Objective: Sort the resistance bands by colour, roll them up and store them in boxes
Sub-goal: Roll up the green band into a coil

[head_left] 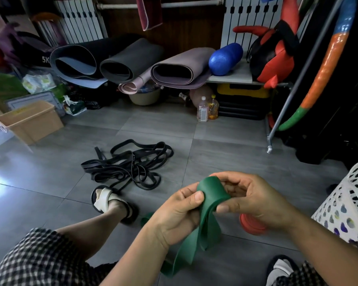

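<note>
A wide green resistance band [210, 203] is folded over at its top between both my hands, and its long tail hangs down to the floor. My left hand [178, 211] pinches the fold with its thumb on the band. My right hand [254, 201] grips the band's other side with curled fingers. A tangle of black resistance bands [130, 164] lies on the grey tiled floor ahead of me. Below my right hand stands a rolled red band [251, 225], partly hidden. A tan plastic box [31, 122] stands open at the left.
A white perforated basket [351, 203] stands at the right edge. Rolled yoga mats [130, 60], a blue foam roller [225, 58] and two bottles [208, 109] line the back. My sandalled left foot [112, 201] rests on the floor near the black bands. A metal rack leg [270, 141] stands at the right.
</note>
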`<action>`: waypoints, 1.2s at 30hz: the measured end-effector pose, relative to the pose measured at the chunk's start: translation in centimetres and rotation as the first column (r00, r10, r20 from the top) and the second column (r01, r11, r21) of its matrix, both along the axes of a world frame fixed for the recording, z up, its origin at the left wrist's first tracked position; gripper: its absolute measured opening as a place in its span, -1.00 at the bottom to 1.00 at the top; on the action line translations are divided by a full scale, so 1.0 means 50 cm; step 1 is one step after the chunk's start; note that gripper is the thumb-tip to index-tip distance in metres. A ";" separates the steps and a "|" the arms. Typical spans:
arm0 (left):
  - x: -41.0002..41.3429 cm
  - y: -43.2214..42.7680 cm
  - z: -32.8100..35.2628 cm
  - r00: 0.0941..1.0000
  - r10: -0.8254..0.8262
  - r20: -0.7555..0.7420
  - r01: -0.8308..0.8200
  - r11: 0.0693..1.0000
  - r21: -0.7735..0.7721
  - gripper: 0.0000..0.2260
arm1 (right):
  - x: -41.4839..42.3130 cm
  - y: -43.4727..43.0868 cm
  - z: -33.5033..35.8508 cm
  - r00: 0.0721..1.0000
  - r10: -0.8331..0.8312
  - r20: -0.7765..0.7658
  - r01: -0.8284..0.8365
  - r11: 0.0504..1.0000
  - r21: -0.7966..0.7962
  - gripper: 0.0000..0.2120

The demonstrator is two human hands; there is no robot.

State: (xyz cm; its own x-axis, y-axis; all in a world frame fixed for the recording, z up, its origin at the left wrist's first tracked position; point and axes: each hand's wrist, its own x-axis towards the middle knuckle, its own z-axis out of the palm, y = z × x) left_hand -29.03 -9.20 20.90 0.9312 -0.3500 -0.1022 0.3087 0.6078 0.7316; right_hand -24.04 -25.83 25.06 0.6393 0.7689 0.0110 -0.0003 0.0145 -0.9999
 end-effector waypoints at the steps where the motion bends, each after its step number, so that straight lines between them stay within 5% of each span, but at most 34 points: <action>1: -0.001 -0.003 0.003 1.000 -0.007 -0.001 0.007 1.000 -0.012 -0.31 | -0.001 0.002 -0.003 1.000 -0.028 0.008 0.028 0.999 0.022 -0.45; 5: -0.010 -0.007 -0.003 1.000 -0.011 -0.010 0.010 0.997 -0.075 -0.42 | -0.006 0.013 -0.020 0.977 -0.087 0.196 0.086 0.996 0.010 -0.48; 10: -0.009 -0.013 0.012 0.998 0.043 0.036 -0.043 0.999 -0.011 -0.48 | -0.011 0.029 -0.043 0.983 -0.132 0.131 0.117 0.986 0.118 -0.51; 14: 0.000 0.012 0.020 0.994 0.095 -0.046 -0.087 0.986 0.139 -0.48 | 0.003 0.005 -0.011 0.898 -0.011 0.440 0.117 0.970 -0.214 -0.36; 17: 0.000 0.008 0.024 0.985 0.163 -0.053 -0.132 0.920 0.368 -0.74 | -0.003 -0.002 0.019 0.717 0.268 0.643 0.193 0.811 -0.552 -0.20; 19: -0.002 -0.009 0.029 0.982 0.181 -0.046 -0.149 0.907 0.395 -0.80 | -0.013 0.005 0.028 0.620 0.360 0.697 0.249 0.752 -0.611 -0.30; 24: 0.001 -0.028 0.035 0.977 0.212 0.016 -0.197 0.875 0.443 -0.81 | -0.018 0.003 0.015 0.643 0.267 0.718 0.330 0.749 -0.574 -0.51; 30: 0.002 -0.012 0.030 0.989 0.130 0.069 -0.147 0.879 0.454 -0.69 | 0.008 -0.010 0.009 0.828 0.025 0.561 0.240 0.887 -0.394 -0.62; 36: -0.017 -0.030 0.021 0.888 0.291 0.355 -0.428 0.806 0.410 -0.51 | 0.018 -0.014 0.020 0.994 -0.096 0.060 0.102 0.988 -0.114 -0.53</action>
State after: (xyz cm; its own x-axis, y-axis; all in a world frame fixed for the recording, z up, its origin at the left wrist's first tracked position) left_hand -29.87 -10.68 21.96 0.9940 0.0418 0.1014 -0.1078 0.2021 0.9734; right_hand -23.16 -26.56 26.04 0.7130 0.7001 -0.0387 0.0495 -0.1052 -0.9932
